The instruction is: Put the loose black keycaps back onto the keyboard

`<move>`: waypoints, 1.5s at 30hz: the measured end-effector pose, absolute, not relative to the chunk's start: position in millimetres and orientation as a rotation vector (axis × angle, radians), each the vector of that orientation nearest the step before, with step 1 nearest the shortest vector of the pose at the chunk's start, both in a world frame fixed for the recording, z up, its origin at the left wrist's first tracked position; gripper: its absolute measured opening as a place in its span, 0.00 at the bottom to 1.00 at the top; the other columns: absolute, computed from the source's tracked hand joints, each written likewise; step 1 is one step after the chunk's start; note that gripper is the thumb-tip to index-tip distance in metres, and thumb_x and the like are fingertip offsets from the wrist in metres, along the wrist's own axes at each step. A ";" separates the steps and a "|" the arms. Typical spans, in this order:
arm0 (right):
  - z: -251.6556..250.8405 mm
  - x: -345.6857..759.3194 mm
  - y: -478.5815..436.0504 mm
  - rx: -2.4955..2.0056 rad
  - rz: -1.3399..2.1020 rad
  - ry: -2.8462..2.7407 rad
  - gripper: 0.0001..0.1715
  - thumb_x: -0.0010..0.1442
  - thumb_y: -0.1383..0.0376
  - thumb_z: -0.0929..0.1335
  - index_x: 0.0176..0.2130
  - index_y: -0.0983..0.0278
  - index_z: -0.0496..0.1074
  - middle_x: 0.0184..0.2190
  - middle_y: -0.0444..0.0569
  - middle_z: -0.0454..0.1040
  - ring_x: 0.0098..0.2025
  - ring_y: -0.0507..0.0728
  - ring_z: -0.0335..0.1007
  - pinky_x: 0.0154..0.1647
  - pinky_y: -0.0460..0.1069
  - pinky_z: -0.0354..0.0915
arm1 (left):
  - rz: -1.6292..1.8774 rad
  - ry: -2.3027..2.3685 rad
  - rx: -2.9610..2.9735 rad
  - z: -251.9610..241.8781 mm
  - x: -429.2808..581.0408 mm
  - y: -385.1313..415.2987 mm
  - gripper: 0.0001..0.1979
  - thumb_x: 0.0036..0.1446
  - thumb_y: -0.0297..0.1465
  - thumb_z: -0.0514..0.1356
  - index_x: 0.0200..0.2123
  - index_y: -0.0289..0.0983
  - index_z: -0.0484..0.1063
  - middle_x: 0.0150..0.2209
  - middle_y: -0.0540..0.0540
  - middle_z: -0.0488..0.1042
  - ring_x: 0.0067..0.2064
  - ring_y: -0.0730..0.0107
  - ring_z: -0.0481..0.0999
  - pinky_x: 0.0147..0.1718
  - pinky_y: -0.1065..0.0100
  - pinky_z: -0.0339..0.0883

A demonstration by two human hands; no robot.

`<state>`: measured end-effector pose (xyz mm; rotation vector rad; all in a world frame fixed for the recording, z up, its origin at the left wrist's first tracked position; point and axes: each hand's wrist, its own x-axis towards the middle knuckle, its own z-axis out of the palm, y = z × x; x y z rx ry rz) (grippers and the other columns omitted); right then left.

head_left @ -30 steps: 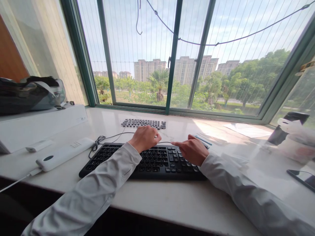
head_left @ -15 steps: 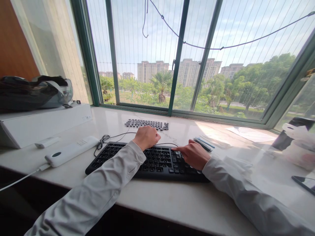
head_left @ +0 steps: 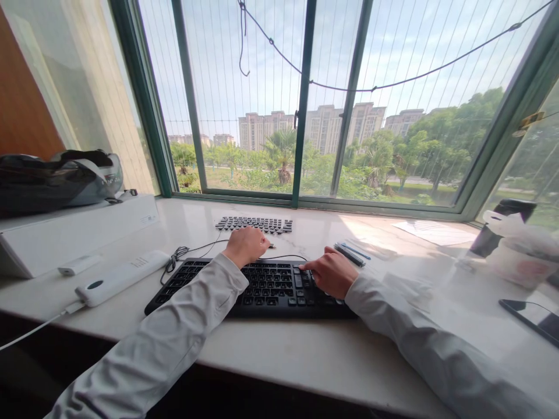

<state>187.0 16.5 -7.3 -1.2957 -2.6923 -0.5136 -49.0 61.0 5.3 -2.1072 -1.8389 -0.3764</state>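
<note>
A black keyboard [head_left: 262, 286] lies on the pale sill in front of me. My left hand [head_left: 243, 245] is curled closed at the keyboard's far edge. A small thing pokes out of its fingers to the right, too small to name. My right hand [head_left: 331, 272] rests palm down on the keyboard's right part, index finger stretched left across the keys, and holds nothing. A row of loose black keycaps [head_left: 255, 224] lies beyond the keyboard, near the window frame. The keyboard's cable [head_left: 183, 252] is bunched at its far left corner.
Left: a white oblong device [head_left: 122, 278] on a cord, a small white piece [head_left: 78, 264], a white box [head_left: 70, 233] with a dark bag [head_left: 52, 180] on it. Right: dark pens [head_left: 349, 254], paper [head_left: 437, 231], a plastic bag [head_left: 519, 250], a phone [head_left: 530, 314].
My right hand has slid a little down and left onto the keys, its fingers more bent. The left hand stays closed at the keyboard's far edge. The camera shifted slightly.
</note>
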 end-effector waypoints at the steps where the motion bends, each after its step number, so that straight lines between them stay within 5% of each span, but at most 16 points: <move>1: -6.8 187.3 16.1 -1.281 -0.523 -2.697 0.21 0.58 0.69 0.61 0.47 0.55 0.75 0.30 0.48 0.80 0.29 0.52 0.72 0.44 0.50 0.53 | -0.386 -1.830 -2.111 4.8 -50.3 61.6 0.20 0.55 0.40 0.49 0.33 0.38 0.79 0.32 0.40 0.78 0.37 0.57 0.76 0.37 0.62 0.66; 19: -7.0 190.6 16.7 -1.203 -0.553 -2.636 0.14 0.56 0.69 0.61 0.36 0.63 0.76 0.27 0.51 0.78 0.27 0.53 0.72 0.45 0.50 0.51 | -0.218 -1.770 -2.421 3.0 -38.8 189.9 0.21 0.51 0.48 0.56 0.43 0.44 0.77 0.39 0.45 0.78 0.40 0.63 0.74 0.38 0.70 0.62; 28: -4.6 191.9 16.6 -1.212 -0.574 -2.628 0.13 0.56 0.68 0.61 0.34 0.62 0.75 0.26 0.51 0.78 0.26 0.54 0.71 0.45 0.51 0.51 | -0.212 -1.673 -2.500 -9.7 -28.3 207.9 0.17 0.47 0.44 0.61 0.38 0.43 0.78 0.31 0.49 0.76 0.33 0.69 0.73 0.31 0.73 0.59; 35: -4.4 193.1 16.1 -1.178 -0.578 -2.621 0.14 0.57 0.69 0.61 0.34 0.62 0.75 0.26 0.50 0.78 0.26 0.53 0.71 0.44 0.50 0.50 | -0.360 -1.526 -2.551 11.8 -29.7 167.8 0.16 0.49 0.42 0.61 0.39 0.41 0.76 0.42 0.49 0.77 0.43 0.66 0.72 0.40 0.72 0.60; 45: -9.0 176.2 -7.3 -0.844 -0.440 -2.607 0.18 0.56 0.69 0.61 0.43 0.60 0.74 0.26 0.47 0.78 0.24 0.52 0.68 0.43 0.51 0.50 | -0.479 -1.354 -3.183 37.7 -53.4 11.1 0.14 0.48 0.41 0.65 0.37 0.42 0.78 0.34 0.51 0.79 0.37 0.71 0.76 0.37 0.73 0.62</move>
